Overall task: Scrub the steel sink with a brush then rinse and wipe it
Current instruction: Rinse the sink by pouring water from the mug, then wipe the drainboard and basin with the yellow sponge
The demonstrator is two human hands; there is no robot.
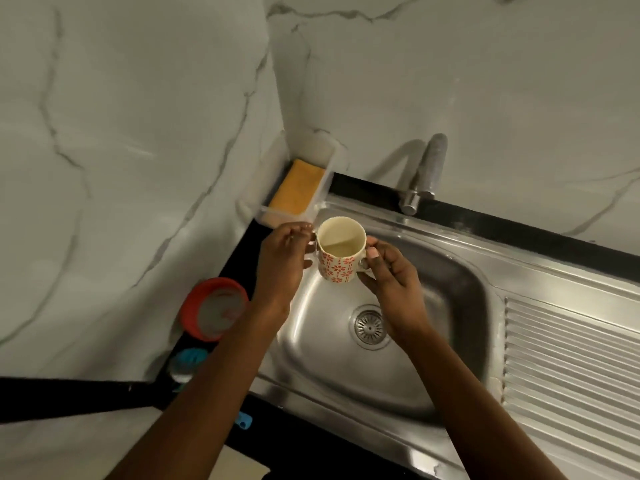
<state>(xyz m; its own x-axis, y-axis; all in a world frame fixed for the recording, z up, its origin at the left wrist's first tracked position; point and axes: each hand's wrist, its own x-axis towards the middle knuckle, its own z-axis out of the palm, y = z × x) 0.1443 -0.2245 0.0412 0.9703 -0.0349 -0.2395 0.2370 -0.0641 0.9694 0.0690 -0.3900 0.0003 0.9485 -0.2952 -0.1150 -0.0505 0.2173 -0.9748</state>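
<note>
Steel sink (329,368), smooth, rounded and shiny, fills the centre of the frame beneath both hands. Curled fingers of the left hand (280,258) and right hand (391,282) grasp a glossy mug (341,263) from either side; it is cream inside with a red flower print. Below it sits the perforated drain strainer (370,326). The ribbed drainboard (571,358) lies at right. At upper left, a yellow sponge (298,190) rests in a clear tray (323,188).

One left hand (280,261), one right hand (391,282), one patterned mug (337,259). One steel sink (453,292), one tap (426,171), one sponge (296,192), one clear tray (264,212).
</note>
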